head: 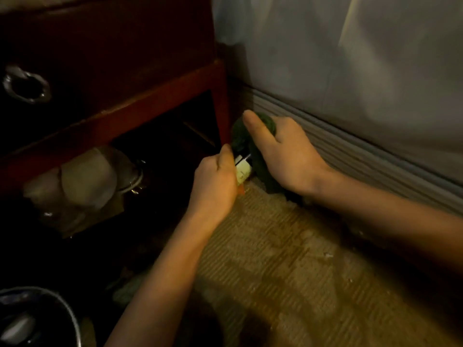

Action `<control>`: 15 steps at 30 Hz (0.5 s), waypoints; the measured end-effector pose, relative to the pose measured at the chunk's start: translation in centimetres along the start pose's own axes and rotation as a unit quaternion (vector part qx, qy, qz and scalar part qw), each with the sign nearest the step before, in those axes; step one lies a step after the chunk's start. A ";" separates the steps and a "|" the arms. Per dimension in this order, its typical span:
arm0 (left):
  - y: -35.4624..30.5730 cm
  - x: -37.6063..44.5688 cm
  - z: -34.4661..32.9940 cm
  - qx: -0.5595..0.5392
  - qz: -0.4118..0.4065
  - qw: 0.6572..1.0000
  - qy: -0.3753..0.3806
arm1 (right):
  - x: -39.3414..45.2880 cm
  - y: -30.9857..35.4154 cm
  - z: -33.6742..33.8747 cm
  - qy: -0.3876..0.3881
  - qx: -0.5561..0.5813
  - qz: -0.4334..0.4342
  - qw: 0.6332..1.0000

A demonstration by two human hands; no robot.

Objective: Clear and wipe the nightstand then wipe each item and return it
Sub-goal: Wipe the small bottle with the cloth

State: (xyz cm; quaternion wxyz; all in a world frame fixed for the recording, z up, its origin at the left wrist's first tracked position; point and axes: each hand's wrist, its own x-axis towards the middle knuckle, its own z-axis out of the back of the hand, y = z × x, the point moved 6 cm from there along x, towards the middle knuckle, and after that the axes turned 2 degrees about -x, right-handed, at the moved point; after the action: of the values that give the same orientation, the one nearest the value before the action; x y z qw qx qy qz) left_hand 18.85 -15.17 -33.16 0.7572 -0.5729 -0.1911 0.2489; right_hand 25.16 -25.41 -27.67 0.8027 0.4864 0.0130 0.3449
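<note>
A dark red nightstand (105, 78), its drawer fitted with a ring pull (25, 83), stands against a pale wall (350, 58) in dim light; a plastic bag (82, 181) sits in the open space beneath it. Low beside the nightstand's front leg, over a ribbed mat (263, 246), the left hand (215, 181) curls round a small bottle (242, 171) with a pale label, while the right hand (283, 151) grips a dark green cloth (253, 141) bunched over the bottle's far end. The bottle appears to lie tilted, its long axis running from the left palm up and away toward the cloth, its covered end pointing at the wall. The job appears to be wiping this item; a steady left hold, with the cloth twisted round and drawn along the length, would clean it evenly.
</note>
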 end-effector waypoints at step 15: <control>-14.7 2.9 7.4 -0.216 -0.010 0.958 0.187 | 11.7 9.2 3.7 0.111 0.294 -0.193 0.929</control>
State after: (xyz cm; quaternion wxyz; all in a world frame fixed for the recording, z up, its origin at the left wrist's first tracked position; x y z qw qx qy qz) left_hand 19.26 -10.92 -16.99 0.6401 -0.7572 -0.1007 0.0826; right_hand 30.40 -19.00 -14.74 0.6681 0.6474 0.2967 0.2155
